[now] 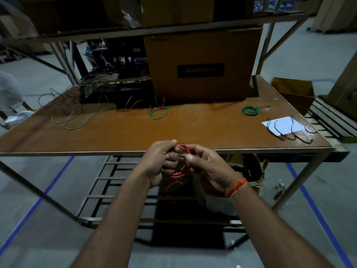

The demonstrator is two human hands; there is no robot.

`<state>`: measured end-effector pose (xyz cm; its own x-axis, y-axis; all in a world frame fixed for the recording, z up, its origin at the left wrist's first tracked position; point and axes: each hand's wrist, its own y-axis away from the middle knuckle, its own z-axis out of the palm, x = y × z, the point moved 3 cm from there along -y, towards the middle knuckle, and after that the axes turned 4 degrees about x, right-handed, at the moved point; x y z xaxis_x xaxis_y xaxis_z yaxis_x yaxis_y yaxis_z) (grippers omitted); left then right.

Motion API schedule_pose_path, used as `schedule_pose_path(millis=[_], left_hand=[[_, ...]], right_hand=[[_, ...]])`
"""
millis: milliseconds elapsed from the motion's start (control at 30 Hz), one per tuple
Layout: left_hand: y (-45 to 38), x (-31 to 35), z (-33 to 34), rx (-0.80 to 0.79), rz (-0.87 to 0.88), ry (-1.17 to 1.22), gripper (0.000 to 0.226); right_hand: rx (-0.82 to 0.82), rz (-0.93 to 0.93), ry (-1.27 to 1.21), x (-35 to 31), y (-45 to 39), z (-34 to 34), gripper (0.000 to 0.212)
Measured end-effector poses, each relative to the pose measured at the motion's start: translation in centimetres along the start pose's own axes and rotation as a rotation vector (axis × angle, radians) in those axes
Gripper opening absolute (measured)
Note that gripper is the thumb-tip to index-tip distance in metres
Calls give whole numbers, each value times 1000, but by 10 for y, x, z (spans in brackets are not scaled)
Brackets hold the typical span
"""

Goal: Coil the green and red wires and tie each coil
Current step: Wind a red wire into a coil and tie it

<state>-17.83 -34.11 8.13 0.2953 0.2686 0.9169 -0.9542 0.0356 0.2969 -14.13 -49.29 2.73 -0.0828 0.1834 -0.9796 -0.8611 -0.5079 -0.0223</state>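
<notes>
A red wire coil (183, 167) hangs in front of the table's near edge, held between both hands. My left hand (160, 161) grips its left side with curled fingers. My right hand (206, 167) pinches its upper right side between thumb and fingers. A loose red end (172, 185) dangles below the coil. A green coil (250, 110) with a thin dark tail lies on the brown table (193, 130) at the right. Loose green and red wires (158, 111) lie tangled near the table's middle back.
A large cardboard box (202, 64) stands at the back of the table. Several short dark ties (289, 132) lie on and beside a white paper (284, 124) at the right. More thin wires (73, 113) sprawl at the left. A small open box (293, 93) sits beyond the right edge.
</notes>
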Motion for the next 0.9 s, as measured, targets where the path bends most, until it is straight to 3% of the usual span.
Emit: schedule_pose_path(millis=[233, 300, 400, 533, 633, 900], left_hand=[[-2, 12, -7, -58, -31, -134, 36], [-2, 18, -9, -82, -22, -170, 35], [-5, 24, -12, -74, 10, -171, 36], [-12, 23, -13, 23, 60, -64, 36], [-17, 17, -10, 103, 113, -41, 37], [-17, -3, 9, 189, 213, 413, 44]], right_hand=[[304, -307, 518, -13, -11, 4, 46], [215, -290, 434, -13, -16, 7, 48], [72, -203, 106, -13, -22, 16, 32], [191, -187, -54, -14, -28, 28, 18], [340, -170, -75, -15, -32, 32, 25], [558, -239, 138, -17, -40, 43, 35]])
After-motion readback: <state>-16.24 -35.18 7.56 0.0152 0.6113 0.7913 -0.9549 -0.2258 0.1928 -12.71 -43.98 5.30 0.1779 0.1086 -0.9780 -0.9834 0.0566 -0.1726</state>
